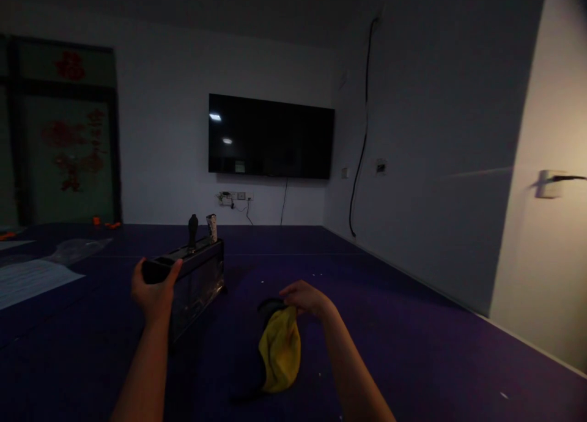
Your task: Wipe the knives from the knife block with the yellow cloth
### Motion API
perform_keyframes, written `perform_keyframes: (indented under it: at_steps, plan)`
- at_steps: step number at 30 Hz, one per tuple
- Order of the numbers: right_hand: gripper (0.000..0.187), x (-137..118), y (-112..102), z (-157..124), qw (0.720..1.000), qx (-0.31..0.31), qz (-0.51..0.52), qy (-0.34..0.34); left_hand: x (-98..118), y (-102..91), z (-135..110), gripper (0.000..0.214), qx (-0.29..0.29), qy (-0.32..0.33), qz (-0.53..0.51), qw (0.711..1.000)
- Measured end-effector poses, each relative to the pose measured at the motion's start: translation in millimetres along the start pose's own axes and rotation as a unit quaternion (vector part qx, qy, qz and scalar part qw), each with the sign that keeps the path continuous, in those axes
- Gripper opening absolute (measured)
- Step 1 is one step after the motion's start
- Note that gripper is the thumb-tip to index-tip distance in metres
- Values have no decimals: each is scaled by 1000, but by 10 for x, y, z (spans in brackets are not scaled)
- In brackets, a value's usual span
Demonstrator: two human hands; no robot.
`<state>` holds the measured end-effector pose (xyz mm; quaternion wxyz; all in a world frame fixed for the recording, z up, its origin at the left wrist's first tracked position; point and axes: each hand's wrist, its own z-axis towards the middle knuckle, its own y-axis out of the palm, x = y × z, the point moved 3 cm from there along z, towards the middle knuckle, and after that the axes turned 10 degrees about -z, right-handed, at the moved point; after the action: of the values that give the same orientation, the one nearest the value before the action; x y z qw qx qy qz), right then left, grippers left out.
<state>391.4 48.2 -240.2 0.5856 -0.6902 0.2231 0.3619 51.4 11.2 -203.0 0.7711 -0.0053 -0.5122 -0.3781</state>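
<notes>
My left hand [155, 287] is wrapped around the near end of a long dark box-like holder [197, 287] with glossy sides. Out of the far end of its top stick a black handle [193, 229] and a pale speckled handle [211, 227]; what they belong to is hidden inside. To the right, my right hand [306, 298] pinches the upper edge of a yellow cloth [280, 351] with dark parts. The cloth hangs in folds low over the purple surface, apart from the holder. Whether its lower edge touches the surface I cannot tell.
A wide purple surface [389, 324] carries small white scraps. Printed sheets [34, 281] and clear plastic [82, 249] lie at the left, with orange pieces [96, 221] farther back. A television [270, 137] hangs on the far wall; a black cable [360, 156] runs down the right wall.
</notes>
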Motion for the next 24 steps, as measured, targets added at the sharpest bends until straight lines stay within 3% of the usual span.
perform_keyframes:
  at_steps: [4, 11, 16, 20, 24]
  plan:
    - [8, 210, 71, 82, 995, -18, -92, 38, 4, -9, 5, 90, 31, 23, 17, 999]
    - [37, 161, -56, 71, 985, -44, -165, -32, -33, -1, 30, 93, 26, 22, 26, 999]
    - [29, 142, 96, 110, 972, -87, -217, -16, -22, -21, 41, 92, 27, 102, 44, 993]
    - [26, 108, 134, 111, 973, -94, -210, -14, -36, -29, 58, 91, 44, 167, 51, 984]
    - [23, -30, 71, -7, 983, -108, -133, -61, 23, -31, 79, 84, 53, 190, 48, 979]
